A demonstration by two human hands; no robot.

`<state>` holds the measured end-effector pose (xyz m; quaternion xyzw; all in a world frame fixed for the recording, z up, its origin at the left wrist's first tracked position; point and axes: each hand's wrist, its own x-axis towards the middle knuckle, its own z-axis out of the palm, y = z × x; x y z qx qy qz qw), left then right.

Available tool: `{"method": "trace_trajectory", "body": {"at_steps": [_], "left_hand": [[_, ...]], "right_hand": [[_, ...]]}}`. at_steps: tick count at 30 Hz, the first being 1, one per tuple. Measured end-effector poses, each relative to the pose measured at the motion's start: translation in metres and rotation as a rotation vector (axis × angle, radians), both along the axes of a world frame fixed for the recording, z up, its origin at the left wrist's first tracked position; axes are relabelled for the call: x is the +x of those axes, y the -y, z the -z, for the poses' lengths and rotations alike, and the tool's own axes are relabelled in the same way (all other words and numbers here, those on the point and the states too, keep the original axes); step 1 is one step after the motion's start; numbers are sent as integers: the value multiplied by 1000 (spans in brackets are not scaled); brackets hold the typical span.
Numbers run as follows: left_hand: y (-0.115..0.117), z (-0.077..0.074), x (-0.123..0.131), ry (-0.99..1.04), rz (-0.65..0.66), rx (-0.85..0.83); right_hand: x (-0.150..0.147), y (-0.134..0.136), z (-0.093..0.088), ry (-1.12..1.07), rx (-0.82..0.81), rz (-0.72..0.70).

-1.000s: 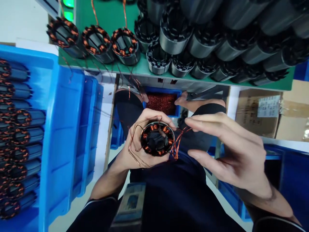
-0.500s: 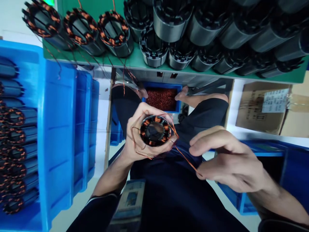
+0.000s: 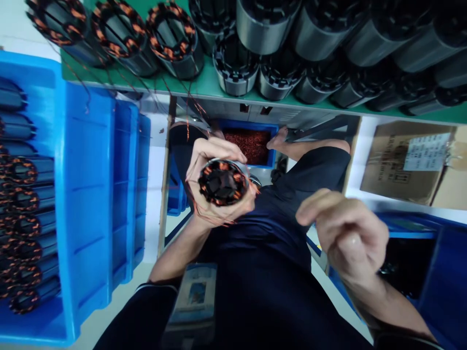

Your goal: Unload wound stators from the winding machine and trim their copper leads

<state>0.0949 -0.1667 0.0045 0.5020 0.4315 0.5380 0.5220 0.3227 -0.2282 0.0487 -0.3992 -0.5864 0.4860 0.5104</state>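
Observation:
My left hand (image 3: 204, 160) is wrapped round a motor stator (image 3: 223, 198), a dark metal cylinder with copper windings in its ring of slots. The stator's open end faces up toward me, held above my lap. Thin copper wires (image 3: 213, 219) loop loosely over the left hand, and a short tuft sticks out at the stator's right side. Off to the right, apart from the stator, my right hand (image 3: 346, 233) holds nothing I can see. Its index finger reaches left, away from the thumb, while the others curl loosely; motion blurs it slightly.
Wound stators (image 3: 173, 43) and several bare stator cores (image 3: 237, 65) stand on the green bench (image 3: 209, 87) ahead. A blue crate (image 3: 87, 194) of wound stators is at left. Copper scraps fill a blue bin (image 3: 272, 158) between the feet. Cardboard (image 3: 386, 160) sits at right.
The copper wire that ran from the stator to my right fingertips is no longer between them; those fingers have come apart. My left hand has shifted slightly left and up with the stator.

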Motion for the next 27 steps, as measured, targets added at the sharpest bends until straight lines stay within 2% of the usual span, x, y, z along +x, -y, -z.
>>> {"method": "trace_trajectory", "body": {"at_steps": [1, 3, 5, 9, 11, 13, 15, 17, 19, 21, 24, 27], "left_hand": [[-2, 0, -5, -109, 0, 134], [0, -4, -12, -291, 39, 316], [5, -7, -16, -364, 135, 286], [12, -3, -16, -198, 254, 272], [16, 2, -10, -4, 311, 141], [22, 5, 0, 277, 385, -210], [28, 7, 12, 564, 418, -582], [32, 8, 21, 732, 396, -781], [31, 10, 26, 788, 358, -803], [27, 12, 26, 786, 325, -738], [22, 14, 19, 685, 323, -676], [21, 20, 7, 478, 360, -667]], "right_hand": [[-1, 0, 0, -28, -124, 37], [-7, -3, 0, -93, -366, 17], [-14, -8, 1, -173, -552, -22], [-16, -9, 6, -364, -774, -49], [-14, -3, 12, -412, -830, -96], [-13, 5, 18, -409, -836, -128], [-12, 8, 23, -341, -771, -118], [-11, 6, 23, -176, -614, -94], [-8, -1, 17, 12, -430, -88], [-4, -8, 7, 127, -321, -113], [-1, -15, -9, 159, -325, -143], [-3, -15, -19, 189, -351, -122]]}}
